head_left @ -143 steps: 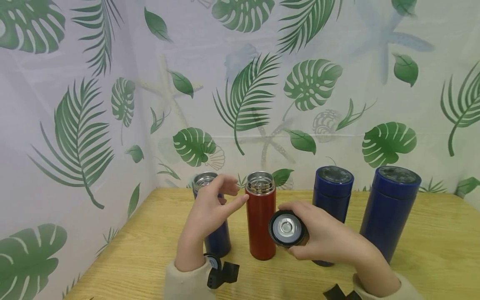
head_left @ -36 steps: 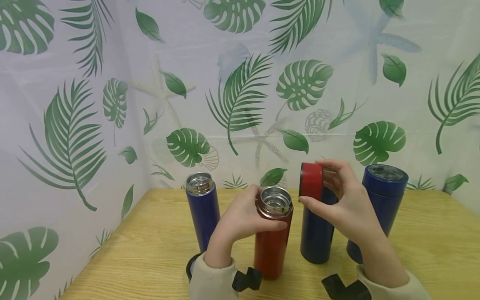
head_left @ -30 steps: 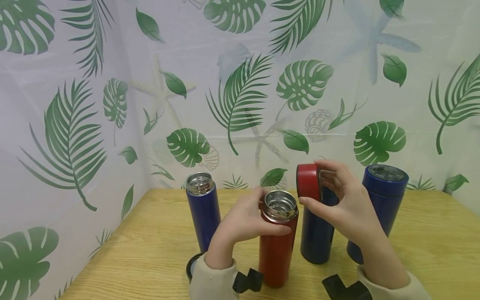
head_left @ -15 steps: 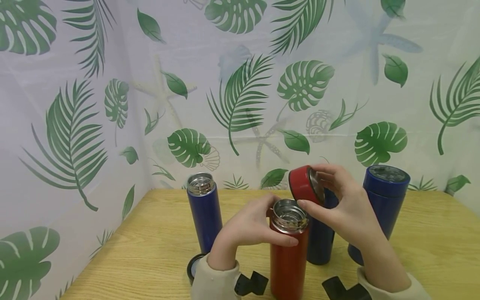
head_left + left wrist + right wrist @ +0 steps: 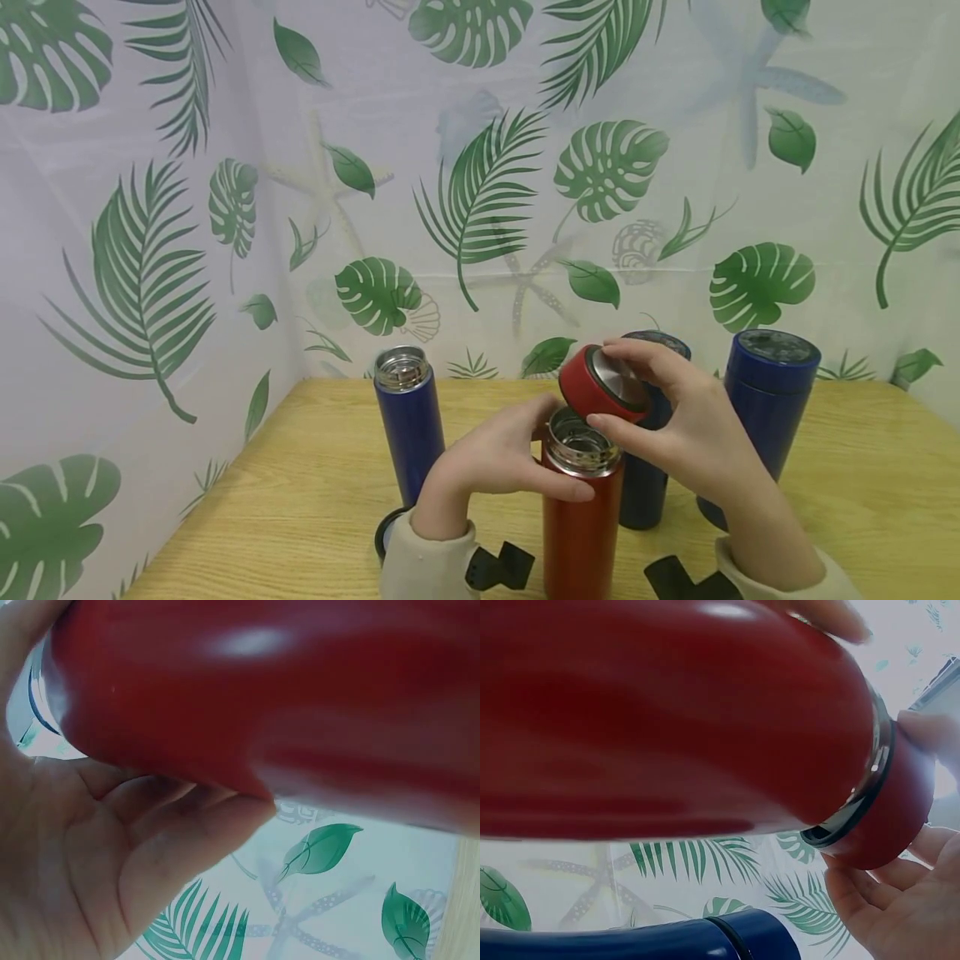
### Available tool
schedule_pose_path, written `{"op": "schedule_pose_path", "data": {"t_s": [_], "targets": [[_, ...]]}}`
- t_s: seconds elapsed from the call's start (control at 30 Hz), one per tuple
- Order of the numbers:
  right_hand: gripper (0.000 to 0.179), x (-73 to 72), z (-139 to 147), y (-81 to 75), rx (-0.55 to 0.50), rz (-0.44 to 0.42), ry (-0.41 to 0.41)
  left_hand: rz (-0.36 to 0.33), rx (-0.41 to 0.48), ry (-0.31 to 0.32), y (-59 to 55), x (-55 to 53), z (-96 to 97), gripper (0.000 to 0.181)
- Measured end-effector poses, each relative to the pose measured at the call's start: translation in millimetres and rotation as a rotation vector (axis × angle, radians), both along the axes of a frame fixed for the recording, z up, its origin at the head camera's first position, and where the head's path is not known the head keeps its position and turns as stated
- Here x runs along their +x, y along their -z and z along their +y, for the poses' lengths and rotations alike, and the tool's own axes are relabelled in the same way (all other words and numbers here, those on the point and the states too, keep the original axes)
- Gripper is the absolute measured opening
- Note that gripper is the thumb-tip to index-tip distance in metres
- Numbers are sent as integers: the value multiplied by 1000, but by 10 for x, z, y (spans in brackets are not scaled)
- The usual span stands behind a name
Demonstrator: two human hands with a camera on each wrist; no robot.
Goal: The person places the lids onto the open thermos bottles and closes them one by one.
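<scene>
My left hand [image 5: 498, 454] grips a red thermos bottle [image 5: 581, 533] just below its bare steel neck, thumb across the front. The bottle's mouth faces up; its base is cut off by the head view's lower edge. Between thumb and fingers, my right hand [image 5: 693, 429] holds the red lid [image 5: 585, 387], which has a steel top. Tilted, the lid sits over the far right of the mouth. Seen from the right wrist, the lid [image 5: 896, 802] overlaps the bottle's rim at an angle. The left wrist view is mostly filled by the red bottle wall [image 5: 262, 712].
A lidless blue thermos [image 5: 408, 433] stands to the left on the wooden table [image 5: 285, 500]. Behind my right hand stands a lidded blue thermos [image 5: 645, 492], with another lidded blue thermos [image 5: 768, 400] farther right. A dark-rimmed lid [image 5: 386, 533] lies by my left sleeve. A leaf-print cloth hangs behind.
My left hand, earlier off the red thermos, has taken hold of it and brought it right and nearer. The lid, first showing its underside, has been turned over and lowered to the mouth.
</scene>
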State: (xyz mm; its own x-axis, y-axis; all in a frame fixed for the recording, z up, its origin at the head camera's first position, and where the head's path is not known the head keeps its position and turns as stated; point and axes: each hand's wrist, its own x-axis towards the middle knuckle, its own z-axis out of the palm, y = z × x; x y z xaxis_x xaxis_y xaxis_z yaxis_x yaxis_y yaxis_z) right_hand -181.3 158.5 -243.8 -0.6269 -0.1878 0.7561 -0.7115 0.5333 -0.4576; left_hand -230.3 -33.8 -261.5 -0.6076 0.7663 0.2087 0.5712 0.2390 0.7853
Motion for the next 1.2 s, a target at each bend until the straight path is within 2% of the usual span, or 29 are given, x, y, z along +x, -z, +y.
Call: {"op": "schedule_pose_path", "data": {"t_s": [0.2, 0.37, 0.53, 0.7, 1.2], "targets": [[54, 9, -16, 6, 27, 9, -13, -43, 51, 10, -3, 1, -18, 59], [48, 12, -38, 9, 53, -7, -23, -33, 72, 11, -16, 9, -20, 59], [44, 14, -53, 17, 66, -15, -73, -6, 76, 18, -12, 10, -19, 59], [41, 16, -68, 22, 94, -32, -118, -20, 89, 33, -8, 9, -19, 59], [41, 15, -67, 27, 128, -44, -148, -36, 94, 48, -15, 11, -18, 56]]}}
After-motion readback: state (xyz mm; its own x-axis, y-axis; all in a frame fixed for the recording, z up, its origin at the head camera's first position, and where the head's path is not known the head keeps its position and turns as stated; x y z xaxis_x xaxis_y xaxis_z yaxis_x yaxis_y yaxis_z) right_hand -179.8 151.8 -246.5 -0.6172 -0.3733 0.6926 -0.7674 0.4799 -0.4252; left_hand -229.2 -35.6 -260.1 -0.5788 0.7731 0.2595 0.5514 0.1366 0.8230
